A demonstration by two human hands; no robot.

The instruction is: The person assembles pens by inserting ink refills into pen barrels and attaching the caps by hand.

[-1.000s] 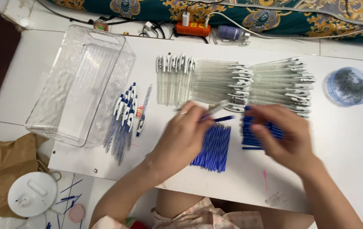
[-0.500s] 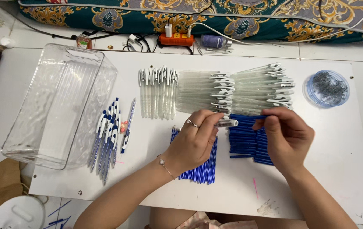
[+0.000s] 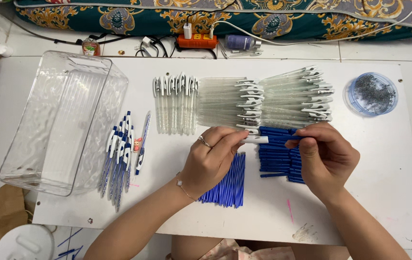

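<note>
My left hand (image 3: 213, 161) pinches a white pen barrel piece (image 3: 256, 139) at the middle of the white board (image 3: 177, 207). My right hand (image 3: 325, 156) holds a blue pen part (image 3: 293, 138) just to the right of it, tip toward the white piece. Under my right hand lies a pile of blue pen sleeves (image 3: 274, 155). Blue ink refills (image 3: 229, 185) lie in a bundle below my left hand. Behind both hands are rows of clear pen barrels (image 3: 273, 101) with white clips.
A large clear plastic bin (image 3: 59, 120) stands at the left. Beside it lie several finished blue-and-white pens (image 3: 122, 154) and a row of white-capped barrels (image 3: 174, 103). A round blue dish of small springs (image 3: 372, 94) sits at the far right. A power strip (image 3: 196, 41) lies behind.
The camera view shifted, so the board sits more to the right. My hands drew a little apart, left holding the white piece, right gripping a blue part over the blue pile.
</note>
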